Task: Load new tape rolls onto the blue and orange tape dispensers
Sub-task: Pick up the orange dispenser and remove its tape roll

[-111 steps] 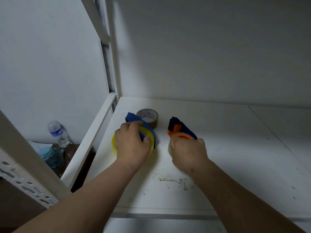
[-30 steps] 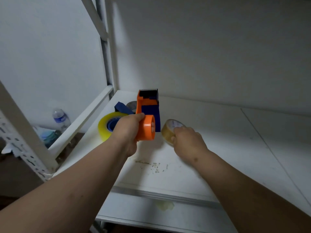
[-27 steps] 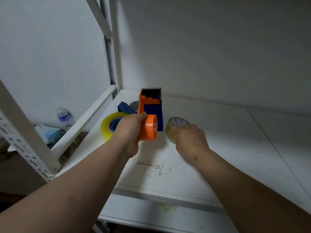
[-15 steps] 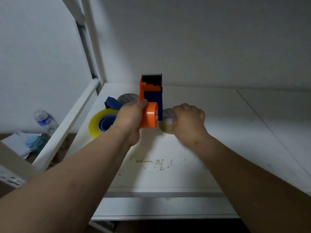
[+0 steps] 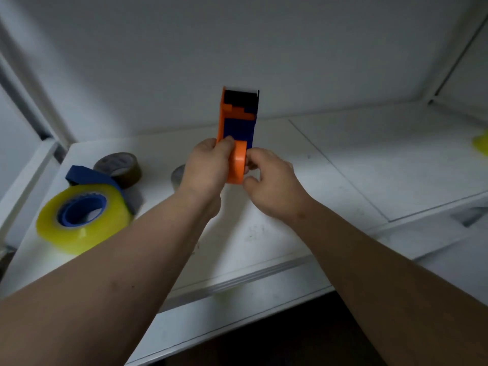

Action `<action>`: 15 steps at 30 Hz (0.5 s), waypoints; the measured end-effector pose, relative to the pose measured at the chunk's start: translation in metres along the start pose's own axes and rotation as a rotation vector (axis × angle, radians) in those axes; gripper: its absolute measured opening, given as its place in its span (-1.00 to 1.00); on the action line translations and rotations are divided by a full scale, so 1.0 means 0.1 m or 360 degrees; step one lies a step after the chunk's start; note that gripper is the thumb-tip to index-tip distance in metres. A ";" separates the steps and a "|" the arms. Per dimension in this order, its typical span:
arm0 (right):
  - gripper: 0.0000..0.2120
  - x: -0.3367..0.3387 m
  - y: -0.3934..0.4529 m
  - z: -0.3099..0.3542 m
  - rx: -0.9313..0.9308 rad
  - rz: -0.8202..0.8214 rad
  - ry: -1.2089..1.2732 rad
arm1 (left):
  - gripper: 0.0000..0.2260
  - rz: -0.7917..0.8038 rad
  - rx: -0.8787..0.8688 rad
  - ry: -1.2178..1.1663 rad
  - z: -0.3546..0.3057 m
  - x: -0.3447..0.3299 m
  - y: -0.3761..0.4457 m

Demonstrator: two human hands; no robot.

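My left hand [image 5: 207,169] grips the orange and blue tape dispenser [image 5: 237,120] and holds it upright above the white shelf [image 5: 343,170]. The fingers of my right hand [image 5: 272,183] pinch the rim of its bare orange hub [image 5: 237,165] from the right. No roll shows in my right hand. A small greyish tape roll [image 5: 177,175] lies on the shelf, mostly hidden behind my left hand. At the left lies the blue dispenser [image 5: 84,177] with a big yellow tape roll [image 5: 79,215] around its blue hub. A brown tape roll [image 5: 118,166] sits behind it.
The shelf's back wall rises close behind the dispenser. A white frame rail [image 5: 23,180] borders the shelf on the left. A yellow object [image 5: 481,143] shows at the far right edge. The shelf's front lip [image 5: 237,283] runs under my forearms.
My right hand has let go of the small roll and moved onto the orange hub. My left hand has raised the dispenser. The view has swung to the right.
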State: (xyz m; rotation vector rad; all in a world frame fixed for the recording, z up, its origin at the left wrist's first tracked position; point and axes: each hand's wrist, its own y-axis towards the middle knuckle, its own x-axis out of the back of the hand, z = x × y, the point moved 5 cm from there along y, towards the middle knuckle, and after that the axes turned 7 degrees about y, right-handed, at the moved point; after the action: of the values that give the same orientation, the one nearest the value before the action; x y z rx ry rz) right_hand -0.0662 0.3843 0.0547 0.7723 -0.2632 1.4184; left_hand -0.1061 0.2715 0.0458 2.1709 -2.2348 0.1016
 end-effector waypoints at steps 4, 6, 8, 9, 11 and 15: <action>-0.80 0.54 -0.23 -0.35 -0.0093 0.0064 0.0014 | -0.81 0.0118 -0.0002 -0.0042 0.00 -0.68 -0.07; -0.80 0.86 -0.34 -0.57 -0.0142 0.0081 0.0005 | -0.81 0.0177 0.0011 -0.0046 -0.02 -1.09 -0.12; -0.79 1.21 -0.45 -0.82 -0.0200 0.0089 -0.0011 | -0.81 0.0236 0.0023 -0.0025 -0.04 -1.52 -0.19; -0.76 1.39 -0.51 -0.94 -0.0217 0.0074 -0.0024 | -0.81 0.0265 0.0032 -0.0022 -0.05 -1.74 -0.22; -0.72 1.76 -0.60 -1.16 -0.0241 0.0018 -0.0064 | -0.81 0.0313 0.0060 -0.0016 -0.08 -2.16 -0.28; -0.74 2.28 -0.75 -1.54 -0.0260 -0.0028 -0.0145 | -0.80 0.0370 0.0116 -0.0003 -0.09 -2.86 -0.37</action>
State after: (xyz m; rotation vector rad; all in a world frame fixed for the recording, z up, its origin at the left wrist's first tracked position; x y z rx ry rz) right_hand 0.0019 0.6614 0.0538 0.7039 -0.4362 1.3288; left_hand -0.0607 0.5562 0.0380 1.9336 -2.5137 0.1883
